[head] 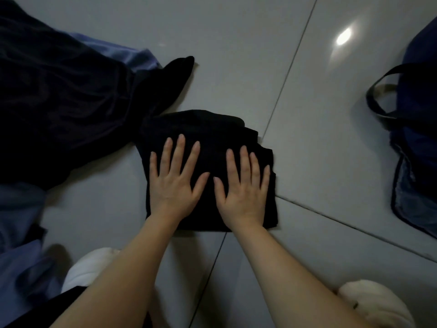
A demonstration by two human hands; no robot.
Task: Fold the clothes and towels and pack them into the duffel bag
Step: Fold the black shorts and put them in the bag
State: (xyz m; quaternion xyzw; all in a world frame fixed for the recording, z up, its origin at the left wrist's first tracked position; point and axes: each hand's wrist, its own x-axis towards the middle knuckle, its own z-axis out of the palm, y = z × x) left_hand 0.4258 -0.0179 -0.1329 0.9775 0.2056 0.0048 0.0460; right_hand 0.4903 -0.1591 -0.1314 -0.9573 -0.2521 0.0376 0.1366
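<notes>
1. The floor (236, 67) is glossy pale grey tile, smooth enough to mirror a bright patch of light toward its far right; dark grout lines cross it, two of them meeting just beside the near right corner of the folded garment.
2. The folded garment (208, 129) is a soft, matte black cloth folded into a rough rectangle, its layers stepping out slightly along the right edge. It lies flat on the floor, about the middle of the view.
3. The left hand (173, 183) lies palm-down on the left half of the folded garment, fingers straight and spread, pressing the cloth.
4. The right hand (243, 188) lies palm-down on the right half — fingers straight, closer together, thumb angled inward, its tip near the left thumb without touching.
5. Both hands sit on the nearer part of the rectangle; the far edge of the cloth shows beyond the fingertips.
6. A pile of clothes (59, 102) — dark navy and black, limp and rumpled, with a lighter blue piece showing at its far side — sprawls over the left of the floor, and one black end reaches the folded garment's far left corner.
7. The duffel bag (416, 129) sits at the right edge of the floor, dark blue fabric with a looped black strap handle, well apart from the hands.
8. Two white, rounded slippers (376, 301) show at the near edge.
</notes>
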